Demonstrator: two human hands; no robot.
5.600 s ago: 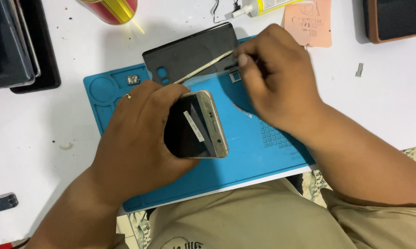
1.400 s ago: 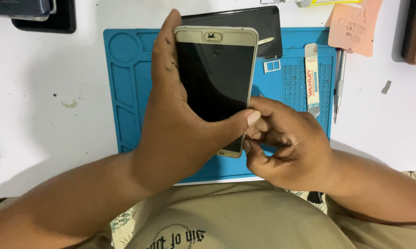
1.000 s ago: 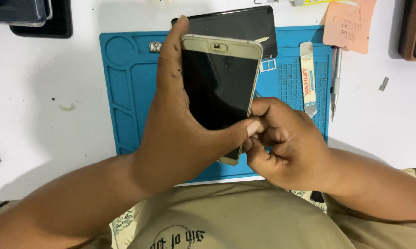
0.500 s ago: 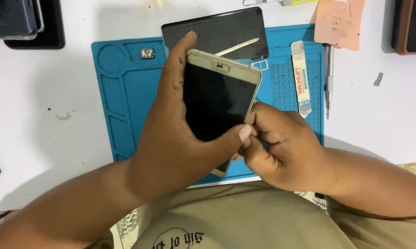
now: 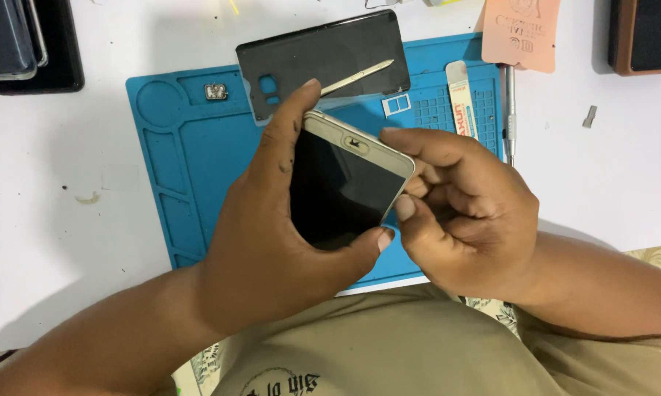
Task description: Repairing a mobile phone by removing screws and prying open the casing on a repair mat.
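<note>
Phone (image 5: 343, 183) in my grasp is gold-rimmed with a dark, blank glass front, tilted so its top end points up and to the right, held above the blue work mat (image 5: 191, 169). My left hand (image 5: 279, 235) wraps its back, fingers curled along the left edge and thumb pressed at the lower right corner. My right hand (image 5: 459, 209) pinches the right edge, fingers closed on the frame near the top corner. Half a second ago that hand sat lower, near the bottom corner; it has slid upward, and the phone leans further over.
</note>
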